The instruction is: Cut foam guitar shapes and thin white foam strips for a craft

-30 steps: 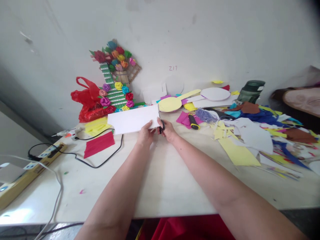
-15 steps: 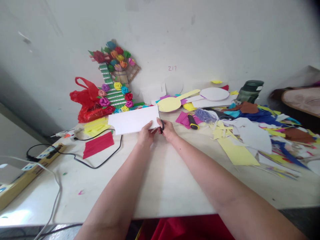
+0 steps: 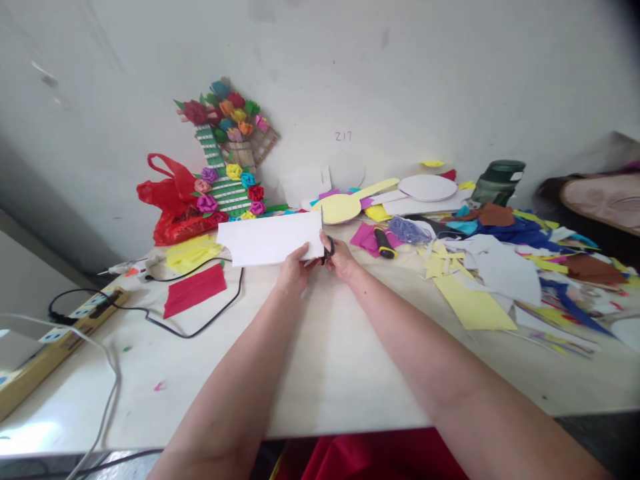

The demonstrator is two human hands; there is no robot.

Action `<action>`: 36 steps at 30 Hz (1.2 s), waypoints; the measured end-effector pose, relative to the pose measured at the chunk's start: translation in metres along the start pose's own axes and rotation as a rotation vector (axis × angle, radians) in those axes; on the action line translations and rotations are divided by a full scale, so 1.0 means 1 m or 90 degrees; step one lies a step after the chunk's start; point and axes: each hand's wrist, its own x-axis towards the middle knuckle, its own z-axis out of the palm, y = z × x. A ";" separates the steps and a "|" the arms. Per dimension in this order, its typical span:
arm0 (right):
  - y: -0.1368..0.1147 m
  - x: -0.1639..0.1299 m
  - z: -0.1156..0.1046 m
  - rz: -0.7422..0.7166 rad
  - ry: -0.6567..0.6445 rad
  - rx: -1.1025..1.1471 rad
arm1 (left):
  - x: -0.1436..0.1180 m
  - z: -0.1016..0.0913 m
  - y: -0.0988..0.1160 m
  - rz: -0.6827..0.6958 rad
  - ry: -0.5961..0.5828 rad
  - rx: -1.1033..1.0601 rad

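Note:
My left hand (image 3: 296,265) pinches the lower right part of a white sheet of paper (image 3: 265,239), thumb on top and fingers underneath. The sheet is held just above the table and stretches to the left. My right hand (image 3: 341,259) is closed round the black handles of a pair of scissors (image 3: 329,247). Their blades point away from me along the sheet's right edge. Whether the blades are parted on the paper is too small to tell. Both hands are close together, the left one almost touching the scissors.
Behind the paper stand a paper-flower craft (image 3: 223,173) and a red plastic bag (image 3: 173,200). A yellow paddle-shaped cutout (image 3: 340,209), a black-and-yellow cutter (image 3: 385,243) and paper scraps (image 3: 510,267) lie rightward. A dark green bottle (image 3: 500,181), red paper (image 3: 195,291) and a power strip (image 3: 65,340) are around.
The scissors and my right hand have shifted slightly to the right, and the blades show more along the sheet's right edge. My left hand still pinches the paper.

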 end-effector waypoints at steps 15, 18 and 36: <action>0.001 0.000 0.005 -0.016 0.041 -0.015 | 0.001 0.000 0.002 -0.009 0.022 -0.023; -0.001 0.000 0.003 -0.010 0.039 -0.025 | -0.001 0.001 0.000 -0.009 0.010 -0.017; -0.003 0.005 0.001 -0.033 0.106 0.027 | -0.006 0.008 -0.002 -0.025 0.016 -0.023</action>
